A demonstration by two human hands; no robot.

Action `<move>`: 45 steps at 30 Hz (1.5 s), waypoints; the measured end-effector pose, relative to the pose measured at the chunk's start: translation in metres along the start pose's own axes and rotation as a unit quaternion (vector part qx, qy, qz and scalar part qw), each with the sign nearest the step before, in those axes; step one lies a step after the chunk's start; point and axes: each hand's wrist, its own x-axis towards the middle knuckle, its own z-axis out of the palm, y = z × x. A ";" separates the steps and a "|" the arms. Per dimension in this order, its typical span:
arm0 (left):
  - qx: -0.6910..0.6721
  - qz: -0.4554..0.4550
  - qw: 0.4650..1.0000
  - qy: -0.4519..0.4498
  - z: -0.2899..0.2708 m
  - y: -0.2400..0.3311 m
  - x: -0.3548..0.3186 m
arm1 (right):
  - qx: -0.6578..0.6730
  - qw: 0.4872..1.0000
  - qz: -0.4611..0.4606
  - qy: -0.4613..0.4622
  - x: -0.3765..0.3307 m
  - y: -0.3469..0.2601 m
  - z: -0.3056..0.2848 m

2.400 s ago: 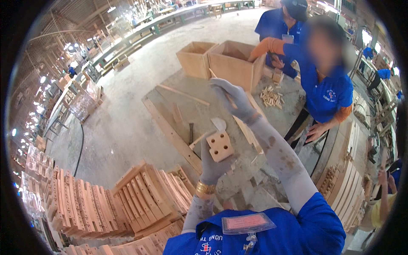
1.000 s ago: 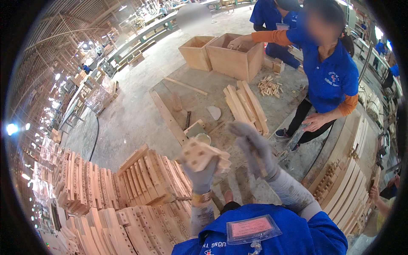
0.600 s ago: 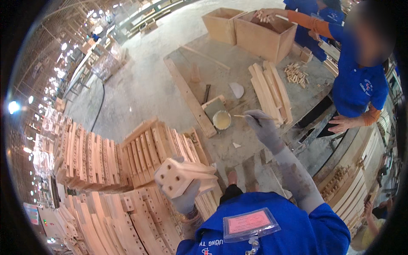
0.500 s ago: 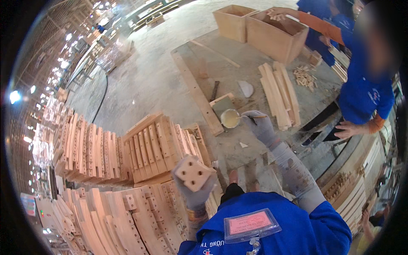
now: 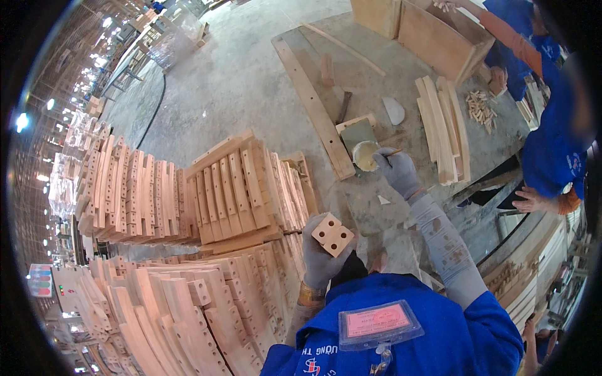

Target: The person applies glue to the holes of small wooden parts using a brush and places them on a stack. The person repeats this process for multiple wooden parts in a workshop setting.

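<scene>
My left hand [image 5: 318,255], in a grey glove, is closed around pale wooden pieces [image 5: 333,234] whose end faces, with several round drilled holes, point up. My gloved right hand [image 5: 399,173] pinches a thin wooden stick [image 5: 394,151] above the work table. Its fingertips are at the right rim of a small white tub [image 5: 357,161] of pale yellowish paste. Whether the stick's lower end touches the paste is hard to make out. A grey-green block [image 5: 359,133] stands just behind the tub, and a long drilled wooden board [image 5: 313,103] lies to its left.
Stacks of drilled wooden parts [image 5: 132,194] fill the left side. On the table are a hammer [image 5: 343,106], curved wooden pieces [image 5: 439,125] and a pile of dowels [image 5: 481,111]. Wooden boxes [image 5: 439,39] stand at the back, and a co-worker in blue [image 5: 552,150] is at the right.
The view has shifted, so the table sits further right. My left hand has turned the wooden pieces and now holds them nearer my body. My right hand remains by the tub with the stick.
</scene>
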 end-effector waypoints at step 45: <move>0.135 0.217 0.965 -0.059 0.062 0.102 0.010 | 0.162 0.956 -0.234 -0.074 -0.089 -0.191 -0.207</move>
